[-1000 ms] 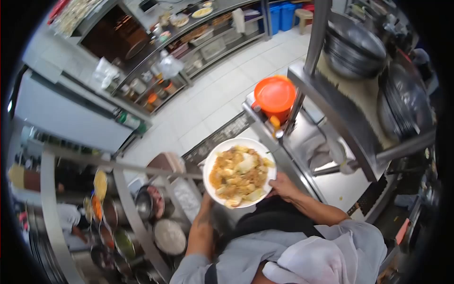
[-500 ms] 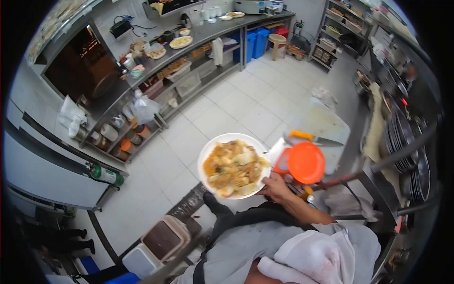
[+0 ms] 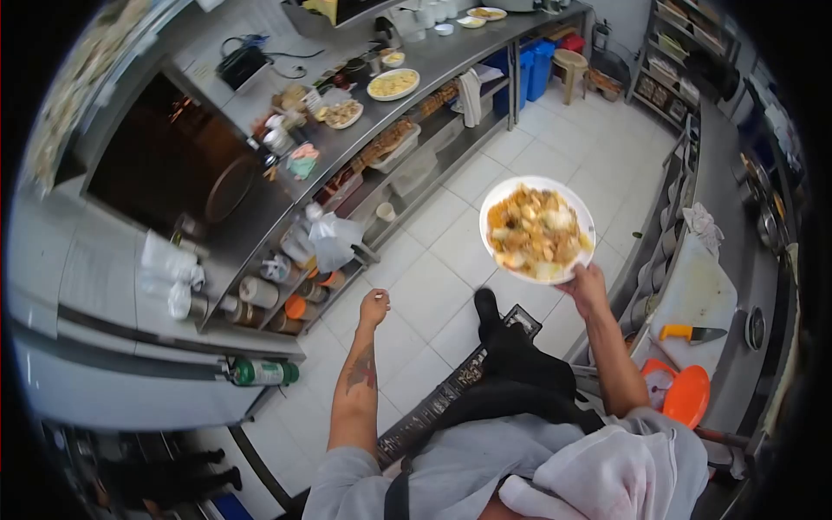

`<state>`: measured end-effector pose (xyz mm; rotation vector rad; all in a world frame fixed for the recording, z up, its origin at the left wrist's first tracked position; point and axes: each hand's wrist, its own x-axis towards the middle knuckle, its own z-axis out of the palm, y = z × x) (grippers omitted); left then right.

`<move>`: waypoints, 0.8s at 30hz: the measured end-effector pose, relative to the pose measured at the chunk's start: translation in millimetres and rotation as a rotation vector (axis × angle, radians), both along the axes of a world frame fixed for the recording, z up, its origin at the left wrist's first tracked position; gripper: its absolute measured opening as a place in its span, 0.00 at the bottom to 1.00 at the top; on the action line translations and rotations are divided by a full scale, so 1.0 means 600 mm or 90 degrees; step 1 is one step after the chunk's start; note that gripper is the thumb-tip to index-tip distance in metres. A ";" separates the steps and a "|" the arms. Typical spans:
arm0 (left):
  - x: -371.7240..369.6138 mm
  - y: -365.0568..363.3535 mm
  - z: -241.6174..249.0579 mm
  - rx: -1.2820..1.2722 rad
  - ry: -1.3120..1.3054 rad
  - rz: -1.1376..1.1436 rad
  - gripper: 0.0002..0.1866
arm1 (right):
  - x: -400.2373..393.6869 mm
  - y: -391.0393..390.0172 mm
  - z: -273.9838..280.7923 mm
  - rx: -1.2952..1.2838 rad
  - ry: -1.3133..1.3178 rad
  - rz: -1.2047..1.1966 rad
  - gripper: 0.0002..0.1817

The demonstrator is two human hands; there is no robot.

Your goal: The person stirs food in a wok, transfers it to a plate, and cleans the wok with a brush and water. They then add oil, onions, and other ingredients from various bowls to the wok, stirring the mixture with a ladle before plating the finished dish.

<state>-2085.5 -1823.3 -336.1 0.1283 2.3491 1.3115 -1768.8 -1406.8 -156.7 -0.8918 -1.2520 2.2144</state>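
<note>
My right hand (image 3: 587, 290) grips the near right edge of a white plate (image 3: 574, 201), held out over the floor. On the plate lies a heap of yellowish cooked food (image 3: 536, 232) with pale and brown pieces. My left hand (image 3: 375, 308) is out in front with the fingers curled in and nothing visible in them. It is apart from the plate; the shelf under the left counter is nearest to it.
A long steel counter (image 3: 433, 65) on the left carries plates of food (image 3: 393, 84). At right, a knife (image 3: 693, 333) lies on a cutting board (image 3: 693, 299) beside an orange lid (image 3: 687, 395). A floor drain grate (image 3: 433, 392) runs underfoot.
My right hand has carried the plate up and to the right in view. My left hand has come into view. The view has turned and moved forward, showing more of the left counter.
</note>
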 end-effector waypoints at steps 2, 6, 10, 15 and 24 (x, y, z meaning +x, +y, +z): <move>-0.077 0.024 -0.092 -0.093 0.061 -0.087 0.16 | -0.116 0.076 -0.009 0.038 -0.023 0.002 0.19; -0.133 0.024 -0.216 -0.265 0.049 -0.167 0.24 | -0.417 0.254 -0.032 0.101 -0.073 0.021 0.19; -0.046 -0.054 -0.182 -0.417 -0.226 -0.405 0.24 | -0.752 0.410 -0.083 0.086 -0.001 0.010 0.19; 0.037 -0.139 -0.010 -0.441 -0.239 -0.360 0.17 | -1.135 0.544 -0.151 0.065 0.061 -0.039 0.18; -0.033 -0.160 0.052 -0.404 -0.389 -0.032 0.16 | -1.499 0.642 -0.185 -0.128 0.118 -0.026 0.19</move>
